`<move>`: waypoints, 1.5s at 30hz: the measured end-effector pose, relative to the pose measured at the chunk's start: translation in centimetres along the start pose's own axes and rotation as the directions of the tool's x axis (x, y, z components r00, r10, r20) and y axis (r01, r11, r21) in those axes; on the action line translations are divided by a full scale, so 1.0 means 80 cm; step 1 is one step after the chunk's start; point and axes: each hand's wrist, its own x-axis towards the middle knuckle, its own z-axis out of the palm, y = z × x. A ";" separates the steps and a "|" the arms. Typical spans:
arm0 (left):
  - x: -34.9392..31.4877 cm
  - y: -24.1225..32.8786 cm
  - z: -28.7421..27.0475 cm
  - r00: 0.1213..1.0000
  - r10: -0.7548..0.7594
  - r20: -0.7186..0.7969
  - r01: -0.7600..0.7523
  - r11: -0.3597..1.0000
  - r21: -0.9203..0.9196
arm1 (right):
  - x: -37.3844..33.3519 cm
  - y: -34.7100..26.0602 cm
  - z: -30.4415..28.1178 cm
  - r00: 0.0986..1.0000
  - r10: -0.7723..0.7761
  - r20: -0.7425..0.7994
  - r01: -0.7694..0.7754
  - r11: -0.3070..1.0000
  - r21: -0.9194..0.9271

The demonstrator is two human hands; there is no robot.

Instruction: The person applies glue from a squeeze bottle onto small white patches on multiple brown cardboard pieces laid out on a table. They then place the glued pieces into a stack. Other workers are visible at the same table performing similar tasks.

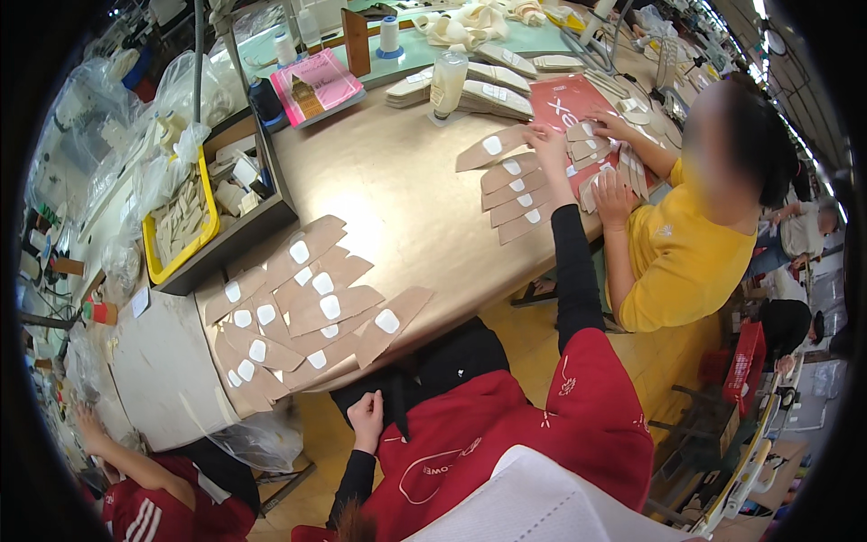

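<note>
My right hand (548,149) reaches far across the table, its fingers closed on the edge of a tan cut piece (471,155) with a white oval patch. Just nearer than it, more such pieces (517,200) lie overlapped in a row. My left hand (366,417) is down near my lap, curled into a fist off the table edge, with nothing showing in it. To the left on the table, a loose spread of patched tan pieces (302,294) overlaps in several directions.
A co-worker in yellow (686,253) sits at the right, both hands on small patched pieces over a red sheet (564,95). A clear bottle (447,83) stands before stacked pieces. A yellow tray (213,226) of scraps lies left, near a pink booklet (316,86). Another person (149,492) sits lower left.
</note>
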 end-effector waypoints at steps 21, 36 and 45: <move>0.001 0.012 -0.005 0.996 0.078 -0.037 -0.076 0.996 0.052 | -0.268 -0.140 0.129 0.573 -0.202 0.794 0.444 0.891 -0.094; 0.002 0.014 -0.006 0.999 0.047 -0.009 -0.047 0.997 0.055 | -0.325 -0.162 0.166 0.652 -0.230 0.723 0.362 0.932 -0.030; 0.001 0.010 -0.002 0.998 0.051 -0.046 -0.048 0.997 0.068 | -0.338 -0.180 0.245 0.749 -0.251 0.613 0.447 0.874 -0.188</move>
